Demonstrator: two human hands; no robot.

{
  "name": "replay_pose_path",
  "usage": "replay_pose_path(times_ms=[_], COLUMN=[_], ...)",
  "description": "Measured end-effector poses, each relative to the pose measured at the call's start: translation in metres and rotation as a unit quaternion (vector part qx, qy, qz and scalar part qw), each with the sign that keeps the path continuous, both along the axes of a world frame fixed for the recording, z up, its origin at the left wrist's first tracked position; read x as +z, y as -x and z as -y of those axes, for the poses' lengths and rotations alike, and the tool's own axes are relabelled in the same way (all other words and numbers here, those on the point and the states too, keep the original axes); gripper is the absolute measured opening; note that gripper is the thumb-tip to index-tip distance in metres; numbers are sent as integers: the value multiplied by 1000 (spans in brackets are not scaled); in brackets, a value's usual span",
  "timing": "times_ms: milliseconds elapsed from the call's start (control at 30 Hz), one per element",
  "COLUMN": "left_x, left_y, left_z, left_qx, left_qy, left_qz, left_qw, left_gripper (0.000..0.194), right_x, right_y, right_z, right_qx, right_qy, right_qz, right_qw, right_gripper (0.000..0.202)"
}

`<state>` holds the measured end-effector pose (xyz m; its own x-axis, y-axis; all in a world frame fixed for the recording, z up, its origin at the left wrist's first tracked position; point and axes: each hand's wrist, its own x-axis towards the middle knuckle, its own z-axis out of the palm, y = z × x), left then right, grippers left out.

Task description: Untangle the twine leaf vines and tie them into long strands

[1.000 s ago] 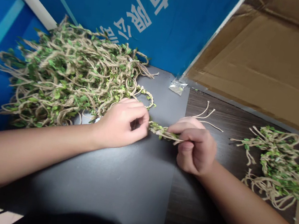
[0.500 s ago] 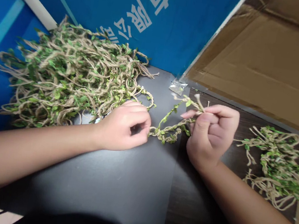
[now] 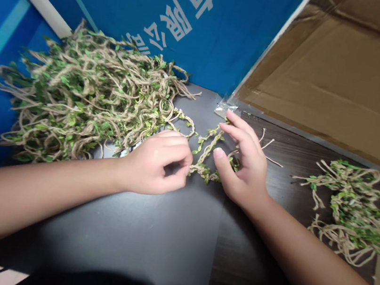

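Observation:
A braided twine garland with small green leaves (image 3: 206, 154) lies looped on the dark tabletop between my hands. My left hand (image 3: 161, 163) pinches one end of it between thumb and fingertips. Over the garland's other side hovers my right hand (image 3: 244, 162), its fingers spread and thumb apart. Part of the garland passes behind the right hand, and its loose twine ends (image 3: 270, 150) stick out to the right of it. Whether the right fingertips touch the braid I cannot tell.
A large heap of leafy twine garlands (image 3: 103, 101) fills the left. A smaller bundle (image 3: 354, 210) lies at the right. A small clear plastic bag (image 3: 224, 108) sits near the back, by the cardboard panel (image 3: 341, 89). Behind stands a blue wall with white characters (image 3: 179, 22).
My right hand has let go of the twine ends, opened, and moved slightly left. The loose ends now lie behind it. My left hand has stayed in place with its pinch.

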<state>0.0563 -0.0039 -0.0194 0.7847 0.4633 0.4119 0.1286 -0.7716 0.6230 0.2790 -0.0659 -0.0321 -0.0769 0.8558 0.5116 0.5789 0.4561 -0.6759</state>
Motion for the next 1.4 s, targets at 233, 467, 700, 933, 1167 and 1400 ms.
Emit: replay_pose_path(times_ms=[233, 467, 700, 933, 1167, 1400], left_x=[-3, -2, -2, -1, 0, -1], left_y=[1, 2, 2, 2, 2, 2], left_z=[0, 0, 1, 0, 1, 1], left_qx=[28, 45, 55, 56, 60, 62], left_qy=[-15, -22, -27, -27, -24, -28], left_qz=[10, 23, 15, 5, 6, 19], left_qw=[999, 998, 998, 998, 998, 998], left_gripper=[7, 7, 6, 5, 5, 6], right_x=[2, -4, -2, -2, -6, -9], right_y=[1, 0, 3, 2, 2, 1], right_z=[0, -3, 0, -2, -3, -5], right_qx=[-5, -59, -6, -3, -47, -97], right_qy=[-10, -24, -4, -19, -4, -36], right_qz=[56, 72, 34, 47, 73, 73], right_qw=[998, 995, 999, 999, 996, 992], right_gripper=[39, 34, 25, 16, 13, 12])
